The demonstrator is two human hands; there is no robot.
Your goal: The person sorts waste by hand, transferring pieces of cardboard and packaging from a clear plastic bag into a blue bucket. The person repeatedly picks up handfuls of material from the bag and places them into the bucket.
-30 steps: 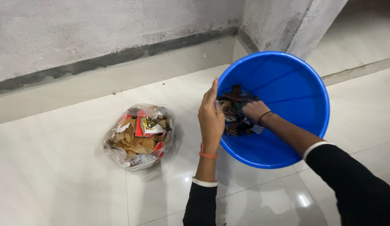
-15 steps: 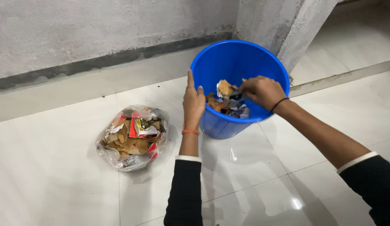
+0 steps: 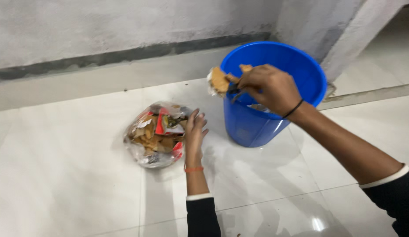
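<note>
The right hand [image 3: 268, 87] is clenched round a bunch of scraps [image 3: 222, 80], brown card pieces and crumpled wrappers, which stick out of the fist toward 9 o'clock. The bunch hangs in the air over the 9 o'clock part of the bucket's rim, at the height of the rim, clear of the floor. Its long axis runs roughly level from 3 to 9 o'clock, free end pointing away from the bucket [image 3: 275, 114] and toward the bag side; the tight fist looks meant to keep the loose bits from dropping. A dark band sits on that wrist.

The left hand [image 3: 195, 131] lies flat and unclenched, fingers spread and pointing to 12 o'clock, its fingertips touching the 3 o'clock edge of the bag [image 3: 157, 134]; it grasps nothing. So placed, it seems to steady the bag or hold its side down. An orange band rings that wrist, and a dark sleeve with a white cuff follows.

The bag is clear plastic, slumped on the floor [image 3: 64, 175] at 9 o'clock of the bucket and well apart from the bunch, stuffed with the same brown, red and white scraps. Whether its mouth is open cannot be told.

The bucket is blue, upright, with a few scraps inside. Behind it, at 12 o'clock, runs a grey wall [image 3: 125, 26], with a pillar at 1 o'clock
</note>
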